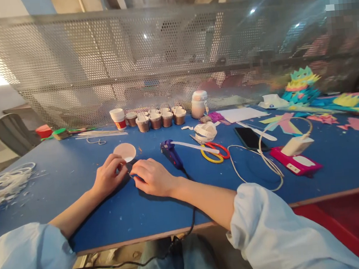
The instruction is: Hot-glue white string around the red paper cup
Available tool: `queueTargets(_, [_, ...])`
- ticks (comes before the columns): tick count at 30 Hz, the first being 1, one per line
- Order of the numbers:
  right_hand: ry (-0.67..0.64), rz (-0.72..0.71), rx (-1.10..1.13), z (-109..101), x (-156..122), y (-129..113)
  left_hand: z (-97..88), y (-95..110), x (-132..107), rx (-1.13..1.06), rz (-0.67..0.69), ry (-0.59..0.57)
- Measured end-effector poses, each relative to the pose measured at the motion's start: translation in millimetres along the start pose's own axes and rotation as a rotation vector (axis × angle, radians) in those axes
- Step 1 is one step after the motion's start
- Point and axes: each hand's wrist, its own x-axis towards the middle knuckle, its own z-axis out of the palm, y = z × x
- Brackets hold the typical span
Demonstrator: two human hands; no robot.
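My left hand (pixel 110 175) and my right hand (pixel 153 177) are close together over the left half of the blue table. The fingers of both are bent and pinched around something small and thin between them, too small to name. Just behind my fingertips is a pale paper cup (pixel 124 149), its opening toward me. My left fingers overlap its lower edge; whether they grip it I cannot tell. To the right of my right hand lies a dark blue glue gun (pixel 172 153) with a long white glue stick (pixel 195 145) in its back.
Several brown-filled cups (pixel 155 120) and stacked paper cups (pixel 117 118) stand along the back. Scissors (pixel 212 159), a tape roll (pixel 206 131), a phone (pixel 250 138) and a pink power strip (pixel 295 160) with a loose cable lie right. White string scraps (pixel 7 183) lie left.
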Motion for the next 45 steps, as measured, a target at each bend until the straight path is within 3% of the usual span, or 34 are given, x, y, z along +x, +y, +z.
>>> queueTargets(13, [-0.244, -0.072, -0.041, 0.0, 0.4, -7.2, -5.6, -0.4, 2.6, 0.015, 0.073, 0.093])
queueTargets(19, [-0.244, -0.016, -0.042, 5.2, -0.8, -1.6, -11.4, 3.9, 2.2, -0.026, 0.075, 0.079])
queueTargets(27, [-0.294, -0.042, -0.035, 4.0, -0.8, -1.3, -19.2, 0.9, 0.4, -0.097, 0.17, 0.098])
queueTargets(37, [-0.223, -0.005, 0.063, 1.6, -9.0, 2.0, -31.7, 12.7, 3.6, -0.174, 0.053, 0.068])
queueTargets(45, [-0.259, -0.03, 0.061, 1.2, -10.0, 3.0, -24.9, 7.8, 1.9, -0.257, -0.004, 0.024])
